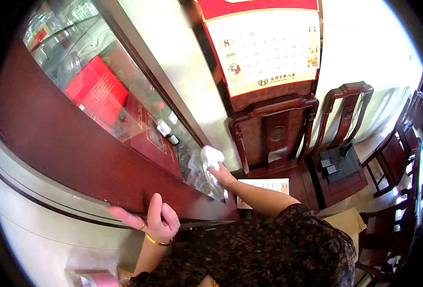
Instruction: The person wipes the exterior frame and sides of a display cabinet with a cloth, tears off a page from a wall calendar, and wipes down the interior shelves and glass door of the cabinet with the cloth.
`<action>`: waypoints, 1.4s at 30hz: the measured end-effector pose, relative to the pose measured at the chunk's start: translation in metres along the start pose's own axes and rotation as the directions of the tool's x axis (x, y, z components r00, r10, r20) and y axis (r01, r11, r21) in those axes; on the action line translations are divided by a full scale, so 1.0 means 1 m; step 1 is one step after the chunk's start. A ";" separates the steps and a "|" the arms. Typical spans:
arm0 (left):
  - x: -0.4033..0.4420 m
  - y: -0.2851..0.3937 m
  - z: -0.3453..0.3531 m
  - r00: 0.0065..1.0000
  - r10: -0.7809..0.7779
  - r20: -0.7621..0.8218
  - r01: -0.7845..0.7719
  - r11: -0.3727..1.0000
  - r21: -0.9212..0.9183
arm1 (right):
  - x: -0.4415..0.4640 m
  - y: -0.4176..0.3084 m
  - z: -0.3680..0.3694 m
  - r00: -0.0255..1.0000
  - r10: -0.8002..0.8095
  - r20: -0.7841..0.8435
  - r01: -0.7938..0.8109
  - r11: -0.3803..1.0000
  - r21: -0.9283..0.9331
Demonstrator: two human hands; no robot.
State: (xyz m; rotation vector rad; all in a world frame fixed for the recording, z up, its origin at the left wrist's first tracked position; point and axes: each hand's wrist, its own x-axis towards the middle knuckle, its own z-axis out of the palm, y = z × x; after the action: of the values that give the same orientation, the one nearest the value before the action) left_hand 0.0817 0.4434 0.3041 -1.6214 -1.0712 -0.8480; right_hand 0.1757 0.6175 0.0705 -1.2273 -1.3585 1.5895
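My right hand (223,176) is closed on a white cloth (212,157), which lies bunched at the lower right end of a cabinet's glass pane (146,103). Part of the cloth hangs down below my fingers. My left hand (161,224) holds nothing; its fingers are apart, one of them stretched toward the edge of the dark red wooden cabinet frame (77,143). A ring and a gold bangle are on that hand and wrist. Behind the glass are a red box (99,88), a dark red case (151,138), a small dark bottle (168,132) and several glass items.
A wall calendar (269,50) hangs above a carved wooden chair (276,129). A second chair (345,124) holds a black device (338,162). A printed calendar sheet (264,185) lies beside my right forearm. Cardboard (348,222) and more chairs (393,155) are at the right.
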 end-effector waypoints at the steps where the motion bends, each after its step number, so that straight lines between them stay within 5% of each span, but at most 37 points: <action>1: 0.001 0.001 -0.001 1.000 0.000 0.007 -0.001 1.000 0.018 | -0.001 -0.003 -0.001 1.000 0.000 -0.005 0.000 1.000 0.002; 4: 0.000 -0.002 0.004 1.000 0.011 -0.003 -0.011 1.000 0.011 | -0.005 -0.046 -0.008 0.999 0.007 0.044 -0.006 1.000 -0.024; 5: -0.001 -0.002 0.006 1.000 0.000 -0.022 -0.001 0.999 -0.036 | -0.024 -0.091 -0.013 0.994 -0.105 -0.010 0.104 0.993 -0.055; 6: -0.002 -0.002 0.007 0.999 -0.012 -0.042 0.008 0.997 -0.081 | -0.019 -0.115 -0.015 0.955 -0.289 0.069 0.280 0.953 0.115; 7: -0.002 -0.002 0.006 0.999 -0.014 -0.045 0.010 0.997 -0.082 | -0.011 -0.142 -0.010 0.842 -0.539 -0.006 0.539 0.842 -0.019; 8: -0.001 -0.001 0.003 1.000 -0.003 -0.010 0.003 1.000 -0.031 | -0.021 -0.181 -0.011 0.714 -0.700 0.005 0.697 0.712 0.086; 9: 0.000 0.000 0.001 1.000 0.007 0.027 -0.008 1.000 0.019 | -0.031 -0.221 -0.010 0.652 -0.757 -0.045 0.756 0.653 -0.039; 10: 0.000 0.000 -0.001 1.000 0.010 0.026 -0.011 1.000 0.016 | -0.012 -0.244 -0.001 0.445 -0.888 -0.116 0.884 0.456 -0.100; 12: -0.001 0.000 -0.003 0.998 -0.008 0.064 0.005 0.998 0.059 | -0.040 -0.311 -0.006 0.323 -0.939 -0.119 0.945 0.315 0.085; 15: -0.005 0.000 -0.005 0.993 -0.067 0.101 0.069 0.997 -0.017 | -0.014 -0.353 0.006 0.128 -0.972 -0.200 0.991 0.132 -0.007; 18: -0.004 0.000 0.003 0.997 -0.074 0.002 0.073 0.994 -0.081 | -0.002 -0.330 -0.005 0.188 -0.978 -0.091 0.980 0.181 0.081; 21: -0.006 0.000 0.012 0.992 -0.094 -0.080 0.079 0.983 -0.167 | 0.018 -0.263 0.002 0.221 -0.956 -0.193 0.965 0.243 -0.102; 25: 0.004 -0.002 0.015 0.995 0.017 -0.097 -0.024 0.997 -0.070 | 0.038 -0.145 0.001 0.453 -0.881 -0.139 0.865 0.472 -0.168; 28: 0.003 -0.002 0.018 0.990 -0.010 -0.139 -0.004 0.995 -0.103 | 0.032 -0.058 0.001 0.815 -0.566 -0.125 0.562 0.824 -0.068; 31: 0.003 -0.004 0.020 0.986 -0.003 -0.167 -0.018 0.992 -0.122 | 0.029 0.021 0.001 0.972 -0.220 -0.080 0.218 0.975 -0.036; 35: 0.002 -0.004 0.014 0.994 -0.010 -0.112 0.001 0.997 -0.083 | 0.022 0.118 0.006 0.999 0.037 0.000 -0.036 0.984 -0.176; 37: 0.002 -0.004 0.024 0.973 -0.036 -0.227 0.009 0.993 -0.118 | 0.010 0.126 0.000 0.971 -0.022 0.236 0.132 0.879 -0.459; 40: 0.006 -0.008 0.021 0.987 0.033 -0.159 -0.053 0.991 -0.122 | -0.015 0.115 -0.012 0.915 0.018 0.403 0.272 0.709 -0.651; 42: 0.006 -0.009 0.023 0.986 0.036 -0.164 -0.064 0.983 -0.174 | -0.027 0.113 -0.014 0.952 0.208 0.223 -0.084 0.882 -0.464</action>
State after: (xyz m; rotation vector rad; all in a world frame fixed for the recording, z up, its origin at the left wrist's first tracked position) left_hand 0.0766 0.4684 0.3065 -1.6891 -0.8581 -1.0469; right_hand 0.2043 0.5736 -0.0343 -1.4511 -1.9295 1.6427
